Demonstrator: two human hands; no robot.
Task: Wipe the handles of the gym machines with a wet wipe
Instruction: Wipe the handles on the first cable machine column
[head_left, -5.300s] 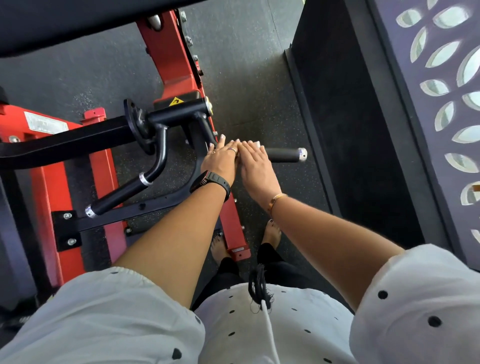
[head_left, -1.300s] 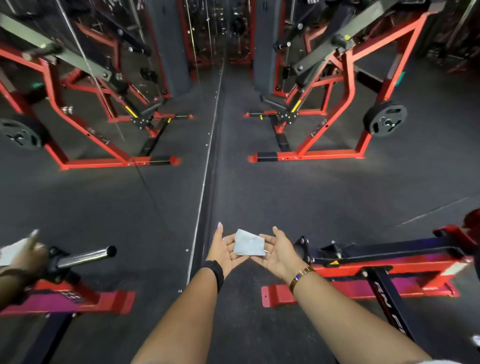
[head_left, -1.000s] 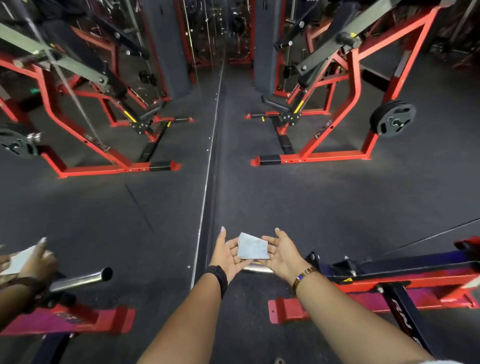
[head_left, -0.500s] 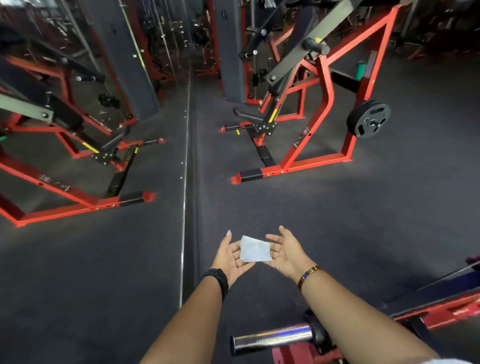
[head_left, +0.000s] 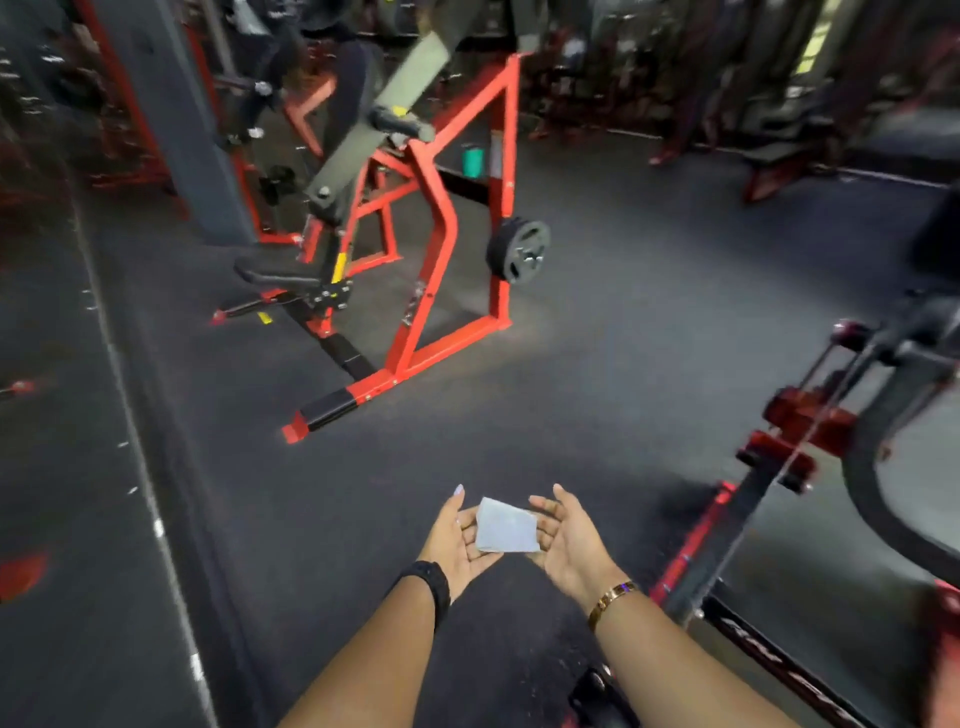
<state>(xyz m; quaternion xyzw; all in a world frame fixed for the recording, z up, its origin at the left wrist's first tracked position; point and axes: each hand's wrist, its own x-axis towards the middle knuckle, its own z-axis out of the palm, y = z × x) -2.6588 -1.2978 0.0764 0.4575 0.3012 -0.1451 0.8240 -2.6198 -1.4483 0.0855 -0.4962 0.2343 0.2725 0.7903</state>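
A folded white wet wipe (head_left: 506, 530) lies across the fingers of both my hands, held out in front of me at low centre. My left hand (head_left: 454, 543), with a black watch on the wrist, is palm up under the wipe's left edge with its thumb raised clear. My right hand (head_left: 569, 543), with a gold bracelet, supports the right edge the same way. Neither thumb pinches the wipe. A red-framed gym machine (head_left: 447, 223) stands on the floor ahead, its black padded handle (head_left: 400, 124) high up and well beyond my hands.
A black weight plate (head_left: 519, 249) hangs on the red machine's right post, with a teal bottle (head_left: 472, 161) behind it. Another red and black machine (head_left: 727, 530) is close at my right. A mirror wall (head_left: 62, 364) runs along the left. Dark rubber floor lies between.
The view has swung to the right and blurred: the red machine sits nearer the centre and the chrome bar below my arms has left view. Both hands carry the wipe as before.
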